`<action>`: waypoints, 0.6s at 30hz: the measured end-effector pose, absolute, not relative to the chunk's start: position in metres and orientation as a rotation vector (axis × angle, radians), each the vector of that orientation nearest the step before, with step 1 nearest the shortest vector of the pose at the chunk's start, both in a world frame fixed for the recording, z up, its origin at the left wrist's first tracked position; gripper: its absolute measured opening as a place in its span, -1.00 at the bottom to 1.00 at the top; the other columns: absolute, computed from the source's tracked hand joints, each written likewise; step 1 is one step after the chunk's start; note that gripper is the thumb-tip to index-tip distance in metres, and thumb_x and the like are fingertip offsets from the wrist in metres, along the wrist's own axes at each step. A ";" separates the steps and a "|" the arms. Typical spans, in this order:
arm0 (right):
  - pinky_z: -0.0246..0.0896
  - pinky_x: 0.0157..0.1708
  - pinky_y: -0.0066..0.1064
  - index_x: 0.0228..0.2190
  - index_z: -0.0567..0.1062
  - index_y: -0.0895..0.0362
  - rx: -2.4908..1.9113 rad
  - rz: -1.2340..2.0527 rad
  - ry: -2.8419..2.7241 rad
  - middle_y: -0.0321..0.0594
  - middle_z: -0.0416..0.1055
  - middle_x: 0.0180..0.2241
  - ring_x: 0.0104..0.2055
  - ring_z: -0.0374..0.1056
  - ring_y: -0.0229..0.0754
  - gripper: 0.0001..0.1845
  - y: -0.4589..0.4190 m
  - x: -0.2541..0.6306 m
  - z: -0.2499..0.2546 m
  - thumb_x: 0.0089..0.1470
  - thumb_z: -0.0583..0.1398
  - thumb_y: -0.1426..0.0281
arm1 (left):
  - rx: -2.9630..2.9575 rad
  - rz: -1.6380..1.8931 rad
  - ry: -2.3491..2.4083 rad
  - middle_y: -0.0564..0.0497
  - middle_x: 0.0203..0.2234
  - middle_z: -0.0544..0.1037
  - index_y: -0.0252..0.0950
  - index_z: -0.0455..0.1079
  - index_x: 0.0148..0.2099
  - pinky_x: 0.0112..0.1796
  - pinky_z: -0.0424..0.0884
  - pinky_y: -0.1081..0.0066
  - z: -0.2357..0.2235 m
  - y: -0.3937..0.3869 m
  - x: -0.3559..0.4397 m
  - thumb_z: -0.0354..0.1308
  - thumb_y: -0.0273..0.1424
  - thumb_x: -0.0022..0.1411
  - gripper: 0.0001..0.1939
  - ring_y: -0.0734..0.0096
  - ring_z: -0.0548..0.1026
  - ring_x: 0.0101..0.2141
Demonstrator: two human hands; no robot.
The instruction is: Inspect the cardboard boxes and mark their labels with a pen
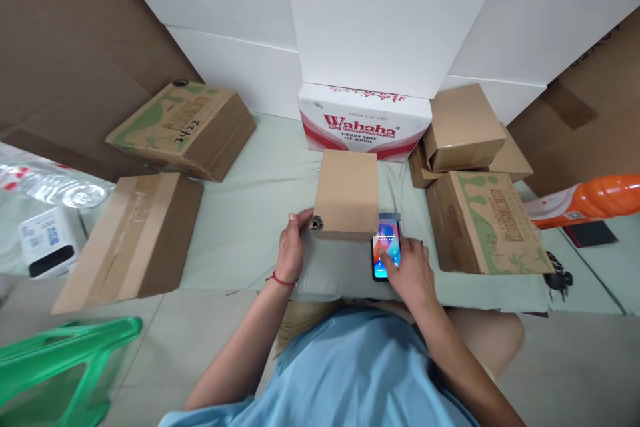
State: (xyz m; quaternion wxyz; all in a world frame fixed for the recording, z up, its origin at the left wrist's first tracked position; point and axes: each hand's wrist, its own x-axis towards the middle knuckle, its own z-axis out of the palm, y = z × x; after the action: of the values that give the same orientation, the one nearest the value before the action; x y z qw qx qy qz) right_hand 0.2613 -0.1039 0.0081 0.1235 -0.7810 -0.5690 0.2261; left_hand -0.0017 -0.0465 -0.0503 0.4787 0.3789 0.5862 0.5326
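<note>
A plain brown cardboard box point(347, 187) lies on the table in front of me, with a small dark ragged patch point(317, 222) at its near left corner; I cannot tell whether that is a hole or an object. My left hand point(293, 245) rests beside this corner, fingers stretched out and their tips at the box's edge. Next to the box's near right corner is a smartphone point(381, 260) with a lit lock screen showing a keypad. My right hand point(411, 269) is closed about the phone's right side, its thumb over the screen.
A white and red water carton point(365, 123) stands behind. Cardboard boxes flank me, including a green-printed one point(185, 120) at left and another point(505, 227) at right. An orange bottle point(595, 200) and keys point(559, 277) lie far right. A green stool point(75, 360) is at lower left.
</note>
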 end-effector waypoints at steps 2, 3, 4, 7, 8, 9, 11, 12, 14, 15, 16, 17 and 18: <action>0.19 0.37 0.20 0.16 0.58 0.21 -2.129 0.804 -1.500 0.24 0.44 0.24 0.41 0.21 0.37 -0.35 -0.093 0.268 0.014 0.37 0.15 -0.04 | 0.926 1.274 1.361 -0.21 0.06 0.73 -0.25 0.65 0.08 0.31 0.42 0.03 -0.044 -0.038 0.001 -0.13 0.35 0.45 -0.15 -0.03 0.59 0.22; 0.15 0.41 0.21 0.19 0.58 0.18 -2.040 0.894 -1.411 0.21 0.45 0.28 0.44 0.20 0.34 -0.29 -0.086 0.269 0.016 0.37 0.12 -0.11 | 0.930 1.254 1.324 -0.20 0.04 0.73 -0.24 0.65 0.08 0.30 0.43 0.02 -0.042 -0.034 0.003 -0.12 0.35 0.44 -0.16 -0.04 0.60 0.21; 0.16 0.42 0.20 0.21 0.58 0.16 -1.953 0.982 -1.340 0.18 0.46 0.29 0.45 0.23 0.30 -0.23 -0.077 0.268 0.017 0.37 0.09 -0.17 | 0.936 1.235 1.289 -0.19 0.02 0.74 -0.23 0.65 0.07 0.29 0.44 0.01 -0.039 -0.030 0.005 -0.09 0.35 0.43 -0.18 -0.03 0.61 0.19; 0.34 0.34 0.03 0.19 0.60 0.08 -1.753 1.165 -1.309 0.03 0.56 0.24 0.35 0.43 0.11 -0.17 -0.054 0.252 0.020 0.35 0.02 -0.28 | 0.955 1.209 1.222 -0.16 0.05 0.72 -0.20 0.63 0.05 0.29 0.43 0.05 -0.031 -0.026 0.010 0.03 0.31 0.41 -0.28 0.00 0.58 0.22; 0.38 0.32 -0.04 0.19 0.60 0.06 -1.695 1.204 -1.322 -0.01 0.59 0.23 0.32 0.47 0.06 -0.17 -0.049 0.244 0.021 0.32 0.06 -0.30 | 0.955 1.218 1.217 -0.15 0.09 0.70 -0.19 0.61 0.06 0.28 0.42 0.07 -0.029 -0.027 0.012 0.07 0.30 0.39 -0.31 0.02 0.56 0.25; 0.39 0.31 -0.08 0.20 0.59 0.06 -1.633 1.247 -1.310 -0.03 0.60 0.22 0.30 0.50 0.02 -0.17 -0.045 0.236 0.022 0.26 0.15 -0.31 | 0.948 1.229 1.218 -0.14 0.13 0.68 -0.19 0.59 0.07 0.26 0.44 0.09 -0.026 -0.030 0.012 0.10 0.29 0.38 -0.33 0.04 0.54 0.26; 0.38 0.31 -0.13 0.22 0.55 0.05 -1.530 1.332 -1.211 -0.06 0.62 0.20 0.28 0.52 0.00 -0.11 -0.041 0.224 0.024 0.09 0.34 -0.28 | 0.915 1.238 1.230 -0.14 0.17 0.65 -0.18 0.52 0.12 0.15 0.52 0.13 -0.023 -0.038 0.013 0.16 0.25 0.37 -0.36 0.06 0.56 0.22; 0.41 0.29 -0.13 0.23 0.54 0.05 -1.498 1.371 -1.139 -0.06 0.62 0.19 0.25 0.54 0.00 -0.07 -0.042 0.220 0.025 0.01 0.40 -0.26 | 0.895 1.235 1.237 -0.15 0.18 0.64 -0.18 0.49 0.15 0.07 0.56 0.15 -0.022 -0.043 0.014 0.18 0.23 0.38 -0.37 0.06 0.59 0.17; 0.51 0.17 -0.12 0.22 0.53 0.05 -1.477 1.431 -0.999 -0.03 0.63 0.17 0.19 0.57 0.04 -0.04 -0.046 0.218 0.026 -0.06 0.44 -0.25 | 0.860 1.227 1.249 -0.17 0.19 0.62 -0.18 0.43 0.22 -0.05 0.60 0.19 -0.020 -0.054 0.015 0.21 0.17 0.38 -0.38 0.07 0.62 0.10; 0.56 0.08 -0.12 0.21 0.53 0.04 -1.487 1.449 -0.954 -0.02 0.64 0.15 0.16 0.58 0.06 -0.05 -0.050 0.219 0.027 -0.05 0.43 -0.26 | 0.850 1.234 1.254 -0.18 0.23 0.59 -0.18 0.40 0.25 -0.05 0.60 0.19 -0.019 -0.058 0.016 0.24 0.15 0.36 -0.37 0.07 0.61 0.13; 0.59 -0.01 -0.13 0.20 0.53 0.03 -1.506 1.461 -0.937 -0.02 0.64 0.14 0.13 0.59 0.06 -0.06 -0.054 0.221 0.028 -0.03 0.40 -0.29 | 0.845 1.251 1.257 -0.17 0.29 0.55 -0.17 0.38 0.27 -0.01 0.60 0.19 -0.018 -0.063 0.018 0.26 0.13 0.35 -0.35 0.06 0.58 0.19; 0.60 -0.07 -0.15 0.19 0.53 0.01 -1.511 1.477 -0.913 -0.03 0.63 0.14 0.11 0.59 0.06 -0.08 -0.059 0.223 0.029 -0.01 0.38 -0.30 | 0.844 1.277 1.252 -0.17 0.35 0.50 -0.15 0.36 0.29 0.07 0.57 0.17 -0.017 -0.067 0.020 0.26 0.13 0.34 -0.33 0.05 0.52 0.27; 0.61 -0.10 -0.17 0.19 0.53 -0.01 -1.499 1.492 -0.884 -0.05 0.62 0.15 0.11 0.59 0.05 -0.10 -0.064 0.225 0.032 0.01 0.37 -0.30 | 0.847 1.307 1.234 -0.15 0.40 0.44 -0.14 0.35 0.30 0.16 0.54 0.14 -0.016 -0.071 0.022 0.25 0.13 0.34 -0.34 0.03 0.45 0.36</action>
State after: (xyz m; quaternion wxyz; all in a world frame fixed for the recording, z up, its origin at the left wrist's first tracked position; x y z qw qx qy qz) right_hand 0.2252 -0.0639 0.0316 0.4120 -0.5958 -0.3513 0.5932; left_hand 0.0223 -0.0708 -0.0160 0.5458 0.3570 0.5204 0.5512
